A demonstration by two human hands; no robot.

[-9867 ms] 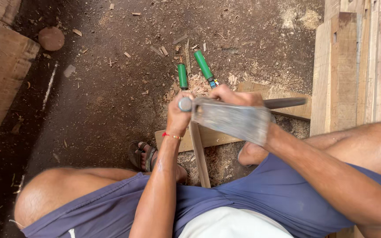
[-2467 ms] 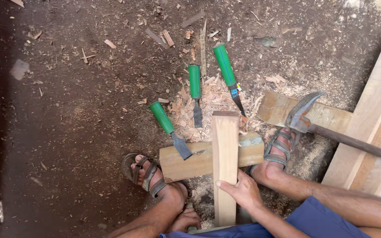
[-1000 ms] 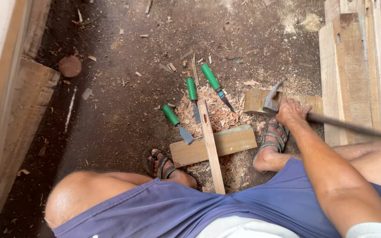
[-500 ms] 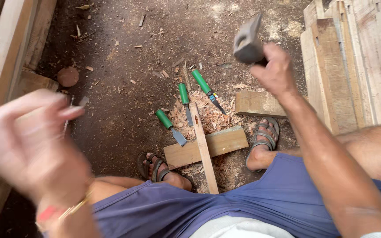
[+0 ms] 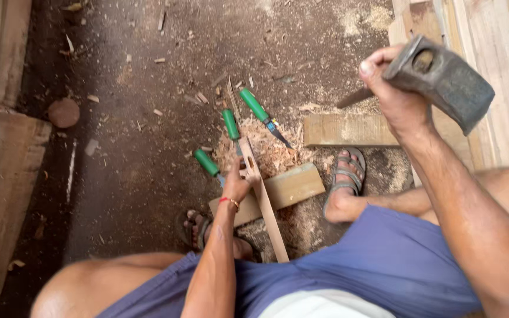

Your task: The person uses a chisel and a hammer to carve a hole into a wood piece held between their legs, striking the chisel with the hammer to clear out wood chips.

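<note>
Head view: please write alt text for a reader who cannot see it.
Seen from above, a seated person's right hand holds a raised hatchet, while the left hand steadies a narrow wooden strip lying across a wood block. Three green-handled chisels lie on the sawdust-strewn dirt floor.

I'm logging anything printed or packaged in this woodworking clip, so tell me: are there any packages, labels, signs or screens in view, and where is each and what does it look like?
No packages, signs or screens show.
Possible label: a small blue and pale patch on the blade end of the far green-handled chisel, lying on the shavings beyond the left hand; too small to tell whether it is a sticker.
</note>
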